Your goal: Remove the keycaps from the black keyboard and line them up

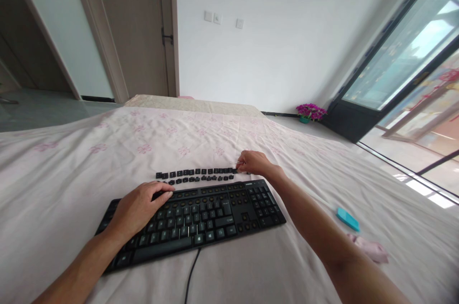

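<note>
Keyboard [202,222]: it lies on the bed, on the sheet [57,189], set a little slantwise; it is a long rectangle of black plastic, with mostly square keys, and its upper rows show bare sockets, small and brownish.
Cable [192,273]: black, thin and round, it runs from the near edge in a soft curve.
Far row of keycaps [197,171]: small black blocks stand in a line beyond the keyboard, close to one another.
Near row of keycaps [197,179]: a shorter line, between the far row and the keyboard; some pieces look tilted.
Left hand [145,201]: it rests on the keyboard's upper left part, thumb near forefinger; whether its grip is closed on the edge, I cannot tell.
Right hand [255,163]: it is at the right end of the far row, fingers bent together; the grip is closed around thin wires [234,163], pale and straight, whose full shape the fingers hide.
Sheet: soft, wrinkled cloth, pale pink, with printed flowers.
Beside the right forearm: a turquoise object [347,219], smooth, with rounded corners, and near it a crumpled pink cloth [373,250].
</note>
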